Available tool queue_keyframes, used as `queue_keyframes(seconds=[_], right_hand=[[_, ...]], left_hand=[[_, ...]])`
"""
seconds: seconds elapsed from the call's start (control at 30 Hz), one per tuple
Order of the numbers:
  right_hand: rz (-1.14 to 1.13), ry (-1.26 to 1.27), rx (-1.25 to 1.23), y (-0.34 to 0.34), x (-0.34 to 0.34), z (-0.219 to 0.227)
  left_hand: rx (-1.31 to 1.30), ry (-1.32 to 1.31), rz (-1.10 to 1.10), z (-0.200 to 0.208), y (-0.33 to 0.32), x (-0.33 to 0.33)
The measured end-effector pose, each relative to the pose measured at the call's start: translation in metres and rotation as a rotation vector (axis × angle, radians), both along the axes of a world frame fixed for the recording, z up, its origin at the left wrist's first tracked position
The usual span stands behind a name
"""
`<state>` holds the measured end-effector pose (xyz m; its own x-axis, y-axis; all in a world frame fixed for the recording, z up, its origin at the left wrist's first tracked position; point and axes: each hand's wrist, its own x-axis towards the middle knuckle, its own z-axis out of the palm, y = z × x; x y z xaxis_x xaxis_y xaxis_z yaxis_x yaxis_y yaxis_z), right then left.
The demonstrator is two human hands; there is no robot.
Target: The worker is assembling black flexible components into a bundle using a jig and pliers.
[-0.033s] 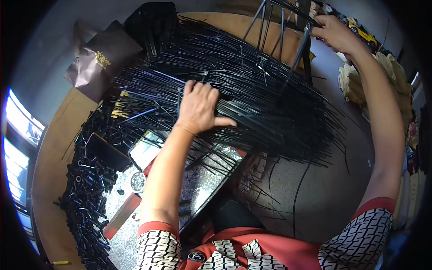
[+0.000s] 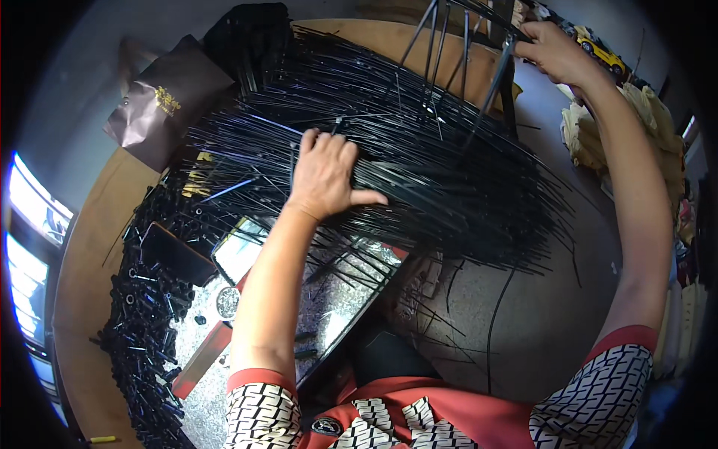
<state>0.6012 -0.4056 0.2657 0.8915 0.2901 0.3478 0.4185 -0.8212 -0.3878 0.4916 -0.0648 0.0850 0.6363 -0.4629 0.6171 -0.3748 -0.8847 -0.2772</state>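
Nearest you, the desk (image 2: 82,299) bears a speckled sheet (image 2: 206,411) along its near edge. On that sheet you have a red bar (image 2: 200,361) and, just beyond it, a small round dish (image 2: 227,302). Small black tubes (image 2: 127,352) are heaped down the desk's left side, and a dark slab (image 2: 176,253) lies tilted against them. To your right, a few loose strips lie on the floor (image 2: 479,314).

Beyond the sheet, the black rods (image 2: 449,194) spread across the desk to its far edge, their right ends jutting out over the floor. Your left hand (image 2: 325,176) lies palm down on them, fingers bent over the top and thumb stretched wide to the right. Your right hand (image 2: 557,56) is raised above the far right of the pile, closed round a few rods that slant down from it.

At the desk's far left stands a dark paper bag (image 2: 161,112), with a black bundle (image 2: 247,52) beside it. Past your right hand you have a yellow toy car (image 2: 602,56).
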Motion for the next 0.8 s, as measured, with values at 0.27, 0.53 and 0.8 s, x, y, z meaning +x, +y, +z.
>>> queue_keyframes(seconds=[0.27,0.53,0.8], right_hand=[[-0.107,0.117,0.020,0.034,-0.046,0.017],[0.086,0.037,0.073,0.010,-0.016,0.003],[0.113,0.028,0.073,0.011,-0.022,0.004]], left_hand=[[-0.074,0.062,0.063,-0.010,0.012,-0.007],[-0.094,0.129,0.097,-0.035,0.025,-0.036],[-0.048,0.165,0.148,-0.036,0.026,-0.058]])
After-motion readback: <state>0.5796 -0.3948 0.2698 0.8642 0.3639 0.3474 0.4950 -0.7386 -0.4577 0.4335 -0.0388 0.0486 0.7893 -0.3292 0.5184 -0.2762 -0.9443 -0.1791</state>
